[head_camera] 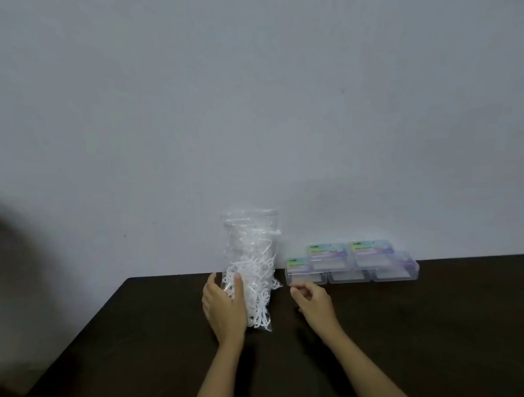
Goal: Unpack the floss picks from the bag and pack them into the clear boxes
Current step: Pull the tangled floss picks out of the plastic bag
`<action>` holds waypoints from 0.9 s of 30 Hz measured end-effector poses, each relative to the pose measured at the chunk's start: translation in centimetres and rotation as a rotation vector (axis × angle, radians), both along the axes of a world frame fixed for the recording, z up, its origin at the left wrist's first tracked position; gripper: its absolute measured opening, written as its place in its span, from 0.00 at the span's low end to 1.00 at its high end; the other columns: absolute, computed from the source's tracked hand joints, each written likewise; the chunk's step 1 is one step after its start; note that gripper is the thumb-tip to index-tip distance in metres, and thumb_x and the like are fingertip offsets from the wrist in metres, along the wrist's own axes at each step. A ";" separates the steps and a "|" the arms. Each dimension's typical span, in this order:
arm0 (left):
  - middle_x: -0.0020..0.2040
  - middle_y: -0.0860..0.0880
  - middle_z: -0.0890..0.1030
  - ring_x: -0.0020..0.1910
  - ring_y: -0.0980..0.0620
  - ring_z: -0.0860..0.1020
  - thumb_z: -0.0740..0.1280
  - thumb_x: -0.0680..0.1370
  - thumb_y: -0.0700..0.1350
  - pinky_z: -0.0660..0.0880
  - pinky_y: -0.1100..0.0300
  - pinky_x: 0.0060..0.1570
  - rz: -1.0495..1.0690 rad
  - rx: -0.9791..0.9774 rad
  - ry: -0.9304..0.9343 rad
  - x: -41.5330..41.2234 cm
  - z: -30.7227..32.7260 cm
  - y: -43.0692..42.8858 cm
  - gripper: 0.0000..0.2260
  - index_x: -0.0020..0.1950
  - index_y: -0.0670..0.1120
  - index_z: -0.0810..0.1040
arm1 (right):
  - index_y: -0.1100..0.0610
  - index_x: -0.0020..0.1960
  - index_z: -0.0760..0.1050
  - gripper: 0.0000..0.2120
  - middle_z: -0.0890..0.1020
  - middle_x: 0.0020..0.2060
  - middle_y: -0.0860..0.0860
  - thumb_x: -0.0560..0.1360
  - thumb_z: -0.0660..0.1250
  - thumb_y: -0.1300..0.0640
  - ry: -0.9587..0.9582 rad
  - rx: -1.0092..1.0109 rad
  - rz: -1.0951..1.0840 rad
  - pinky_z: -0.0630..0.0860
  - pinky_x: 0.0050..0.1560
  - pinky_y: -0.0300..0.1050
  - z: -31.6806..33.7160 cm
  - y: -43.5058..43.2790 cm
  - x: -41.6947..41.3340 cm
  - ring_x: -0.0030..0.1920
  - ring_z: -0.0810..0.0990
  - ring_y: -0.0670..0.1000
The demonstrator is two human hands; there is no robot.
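Note:
A clear plastic bag [253, 258] full of white floss picks stands upright on the dark table [410, 327], near its far edge. My left hand [225, 306] grips the bag's lower left side, thumb and fingers curled round it. My right hand [311, 301] hovers just right of the bag, fingers loosely curled and holding nothing, close in front of the leftmost clear box [304, 273]. Several clear boxes with green and purple labels [374, 262] lie stacked in two layers against the wall, lids closed.
A grey wall [251, 108] rises straight behind the table's far edge. The table's left edge runs diagonally toward the lower left. A dark blurred shape [5, 269] sits at the far left.

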State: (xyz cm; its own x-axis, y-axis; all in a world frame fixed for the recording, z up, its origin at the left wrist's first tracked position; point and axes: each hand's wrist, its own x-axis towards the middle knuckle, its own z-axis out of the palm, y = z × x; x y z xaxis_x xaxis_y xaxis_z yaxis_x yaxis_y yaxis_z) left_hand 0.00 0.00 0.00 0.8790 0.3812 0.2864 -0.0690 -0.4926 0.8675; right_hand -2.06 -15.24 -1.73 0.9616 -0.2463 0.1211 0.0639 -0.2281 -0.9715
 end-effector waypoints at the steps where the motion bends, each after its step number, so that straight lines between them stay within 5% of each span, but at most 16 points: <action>1: 0.69 0.44 0.67 0.69 0.46 0.64 0.59 0.78 0.55 0.62 0.48 0.69 0.015 -0.052 -0.011 0.1 -0.4 0.1 0.26 0.72 0.42 0.62 | 0.58 0.51 0.78 0.06 0.78 0.38 0.45 0.76 0.64 0.61 -0.034 0.030 -0.030 0.74 0.44 0.37 -0.5 0.3 0.2 0.44 0.77 0.48; 5: 0.66 0.45 0.70 0.67 0.46 0.66 0.56 0.80 0.52 0.64 0.47 0.67 -0.054 -0.185 -0.020 1.6 -2.0 0.7 0.23 0.73 0.44 0.61 | 0.59 0.56 0.78 0.10 0.80 0.44 0.46 0.76 0.65 0.57 -0.072 -0.018 0.006 0.72 0.42 0.26 -0.9 1.1 1.3 0.45 0.77 0.41; 8: 0.58 0.50 0.74 0.62 0.48 0.71 0.55 0.81 0.51 0.67 0.50 0.64 -0.111 -0.269 0.012 2.2 -2.3 0.9 0.20 0.72 0.46 0.63 | 0.57 0.64 0.73 0.20 0.80 0.54 0.50 0.75 0.65 0.50 -0.028 -0.051 0.131 0.69 0.45 0.28 -0.7 2.1 2.0 0.52 0.76 0.43; 11: 0.55 0.50 0.76 0.55 0.52 0.74 0.56 0.81 0.47 0.70 0.58 0.55 -0.165 -0.377 -0.019 1.9 -2.6 1.1 0.15 0.65 0.44 0.71 | 0.58 0.66 0.71 0.25 0.81 0.54 0.53 0.73 0.68 0.48 0.000 -0.038 0.129 0.70 0.49 0.34 -1.3 3.0 2.5 0.53 0.77 0.46; 20: 0.44 0.46 0.78 0.40 0.48 0.74 0.61 0.78 0.38 0.71 0.55 0.38 -0.225 -0.434 -0.108 -0.2 -2.6 0.7 0.06 0.52 0.45 0.75 | 0.58 0.43 0.75 0.06 0.79 0.35 0.50 0.70 0.72 0.64 -0.129 0.210 0.025 0.73 0.34 0.29 -0.4 2.3 -0.5 0.35 0.78 0.43; 24: 0.52 0.46 0.78 0.51 0.48 0.77 0.62 0.78 0.40 0.73 0.62 0.47 -0.254 -0.395 -0.149 -3.4 -2.1 -0.2 0.07 0.55 0.46 0.75 | 0.59 0.41 0.73 0.07 0.78 0.34 0.53 0.70 0.71 0.66 -0.154 0.323 -0.013 0.72 0.28 0.31 -0.2 2.2 -3.4 0.29 0.76 0.41; 27: 0.69 0.46 0.67 0.69 0.50 0.64 0.63 0.78 0.47 0.65 0.59 0.64 -0.331 -0.197 -0.109 -5.8 -2.1 -1.0 0.21 0.71 0.45 0.66 | 0.60 0.40 0.71 0.07 0.76 0.32 0.54 0.72 0.68 0.67 -0.162 0.363 -0.022 0.71 0.26 0.34 -0.4 2.4 -5.5 0.24 0.73 0.41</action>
State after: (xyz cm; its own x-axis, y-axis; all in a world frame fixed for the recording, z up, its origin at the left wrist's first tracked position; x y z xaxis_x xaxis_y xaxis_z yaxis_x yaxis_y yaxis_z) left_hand -5.78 -1.00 -2.07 0.9322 0.1395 0.3341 -0.2926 -0.2530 0.9221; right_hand -7.60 -12.85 -2.12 0.9311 -0.3215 0.1724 0.2223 0.1254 -0.9669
